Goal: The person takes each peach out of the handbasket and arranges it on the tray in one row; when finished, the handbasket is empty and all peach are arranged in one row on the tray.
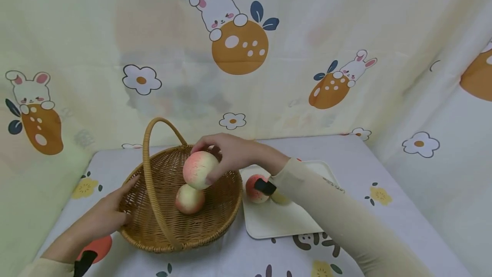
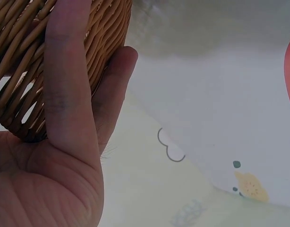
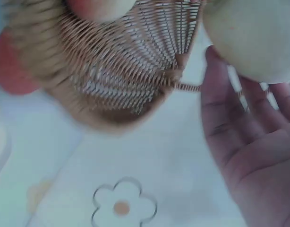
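Note:
A brown wicker basket (image 1: 223,225) with an arched handle stands on the table. My left hand (image 1: 101,219) grips its left side at the rim; in the left wrist view the fingers (image 2: 69,90) lie along the weave. Above the basket's inside, my right hand (image 1: 230,155) holds a pale peach (image 1: 200,170) with a pink blush between thumb and fingers. In the right wrist view that peach (image 3: 258,38) rests against the fingertips and is cut off by the frame edge. Beneath it, another peach (image 1: 190,199) lies in the basket.
Right of the basket is a white tray (image 1: 269,225) with a red peach (image 1: 256,189) and a yellowish fruit (image 1: 280,198), partly hidden by my right sleeve. A patterned cloth (image 1: 226,260) covers the table, and a printed curtain (image 1: 173,33) hangs behind it.

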The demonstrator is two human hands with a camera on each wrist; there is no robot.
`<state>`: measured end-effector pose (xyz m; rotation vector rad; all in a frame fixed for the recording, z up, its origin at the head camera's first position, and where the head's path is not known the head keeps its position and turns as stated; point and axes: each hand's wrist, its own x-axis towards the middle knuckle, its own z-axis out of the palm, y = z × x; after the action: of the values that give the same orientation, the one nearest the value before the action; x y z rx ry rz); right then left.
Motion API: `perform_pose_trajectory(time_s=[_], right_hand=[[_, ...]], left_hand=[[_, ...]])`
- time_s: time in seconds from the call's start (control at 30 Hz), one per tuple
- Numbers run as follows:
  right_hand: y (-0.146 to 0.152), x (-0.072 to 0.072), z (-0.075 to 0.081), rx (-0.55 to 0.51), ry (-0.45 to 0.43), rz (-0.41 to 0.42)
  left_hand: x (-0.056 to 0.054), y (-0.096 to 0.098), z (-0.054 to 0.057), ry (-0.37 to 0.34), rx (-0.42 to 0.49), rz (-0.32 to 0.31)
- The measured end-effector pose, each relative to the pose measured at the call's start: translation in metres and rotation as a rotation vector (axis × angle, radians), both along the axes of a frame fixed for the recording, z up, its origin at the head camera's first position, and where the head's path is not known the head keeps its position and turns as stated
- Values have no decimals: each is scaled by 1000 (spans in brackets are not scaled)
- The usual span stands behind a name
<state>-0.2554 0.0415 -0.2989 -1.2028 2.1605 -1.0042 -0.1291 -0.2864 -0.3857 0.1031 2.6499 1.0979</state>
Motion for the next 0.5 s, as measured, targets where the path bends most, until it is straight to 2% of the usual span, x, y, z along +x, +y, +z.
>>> perform_pose_trajectory(time_s=[0.07, 0.23, 0.33, 0.5], right_hand=[[17, 2, -1, -61, -13, 7], [64, 4, -11, -123, 59, -45], [97, 5, -21, -126, 101, -117], [152, 5, -40, -113, 106, -289]], left_hand=[[0, 1, 0, -12, 16, 8], [0, 2, 1, -33, 37, 23], [0, 2, 0, -34, 35, 22], [-1, -1, -3, -25, 31, 11]])
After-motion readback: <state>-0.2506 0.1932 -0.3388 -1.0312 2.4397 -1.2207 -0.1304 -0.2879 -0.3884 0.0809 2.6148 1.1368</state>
